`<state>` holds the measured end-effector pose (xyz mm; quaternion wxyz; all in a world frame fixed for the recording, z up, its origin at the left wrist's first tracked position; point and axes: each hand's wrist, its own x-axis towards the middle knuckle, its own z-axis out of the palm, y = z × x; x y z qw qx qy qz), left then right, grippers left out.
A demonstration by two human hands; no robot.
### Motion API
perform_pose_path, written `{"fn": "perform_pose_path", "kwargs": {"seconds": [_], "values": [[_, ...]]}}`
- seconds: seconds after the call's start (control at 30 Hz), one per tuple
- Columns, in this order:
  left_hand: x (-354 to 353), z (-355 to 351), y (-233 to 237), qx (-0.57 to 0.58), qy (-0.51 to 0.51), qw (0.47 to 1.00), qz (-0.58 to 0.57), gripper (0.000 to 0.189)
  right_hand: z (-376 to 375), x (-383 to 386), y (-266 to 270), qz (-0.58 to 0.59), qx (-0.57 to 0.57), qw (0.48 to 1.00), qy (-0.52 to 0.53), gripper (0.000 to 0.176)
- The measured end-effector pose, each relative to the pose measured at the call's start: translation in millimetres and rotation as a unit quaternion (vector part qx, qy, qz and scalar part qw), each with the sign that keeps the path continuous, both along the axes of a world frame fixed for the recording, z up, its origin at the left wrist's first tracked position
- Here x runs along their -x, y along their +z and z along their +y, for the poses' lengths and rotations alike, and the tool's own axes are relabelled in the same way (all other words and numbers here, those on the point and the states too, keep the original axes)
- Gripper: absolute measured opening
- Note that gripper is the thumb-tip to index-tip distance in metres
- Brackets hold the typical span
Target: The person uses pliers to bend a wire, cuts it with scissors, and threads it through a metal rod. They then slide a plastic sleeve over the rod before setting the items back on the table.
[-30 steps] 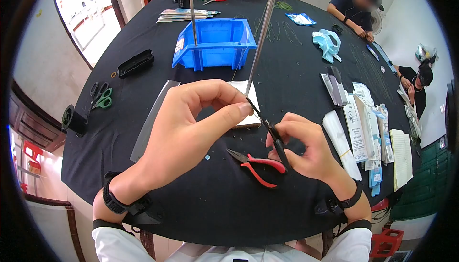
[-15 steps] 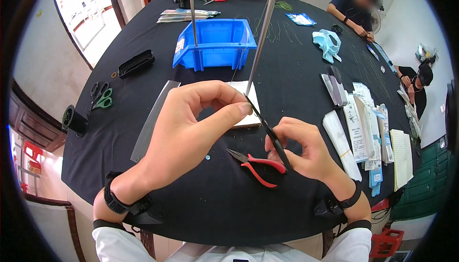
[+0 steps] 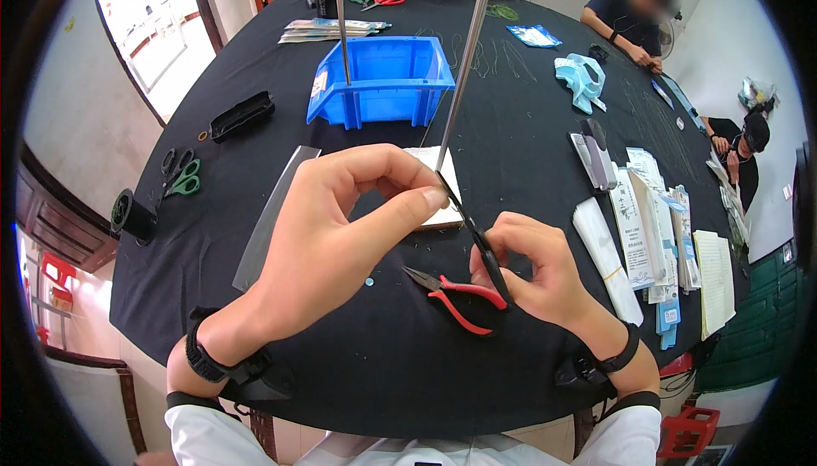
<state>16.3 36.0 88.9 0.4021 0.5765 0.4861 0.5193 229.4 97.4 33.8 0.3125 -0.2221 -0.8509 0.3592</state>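
One pair of red-handled pliers (image 3: 442, 285) lies just below frame centre. Above it, your right hand (image 3: 536, 266) grips a slim black tool (image 3: 486, 255) slanting up-left; dropping low, that hand might knock the pliers. Centre-left, your left hand (image 3: 326, 232) pinches at the tool's tip, on what you cannot tell; a slip could nip fingertips. Beyond, a metal rod (image 3: 464, 66) rises, upper centre; a careless lift could strike it.
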Motion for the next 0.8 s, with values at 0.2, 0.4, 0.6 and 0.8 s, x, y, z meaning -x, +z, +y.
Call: {"fn": "perform_pose_path", "kwargs": {"seconds": [0.2,0.4,0.6,0.8], "values": [[0.0,1.4,-3.9,-0.036,-0.032,0.999,-0.025,0.012,-0.5,-0.2,0.3,0.018,0.112,0.991,0.065,0.013],[2.3,2.2,-4.4,-0.022,-0.049,0.998,-0.023,0.013,-0.4,0.2,3.8,0.016,0.147,0.982,0.118,0.017],[2.0,0.9,-1.8,0.003,-0.031,1.000,-0.007,0.013,1.5,-3.2,8.9,-0.025,0.169,0.979,0.108,0.020],[1.9,-0.2,1.3,0.022,-0.023,0.999,0.004,0.012,1.0,-0.9,3.7,0.013,0.125,0.987,0.105,0.021]]}}
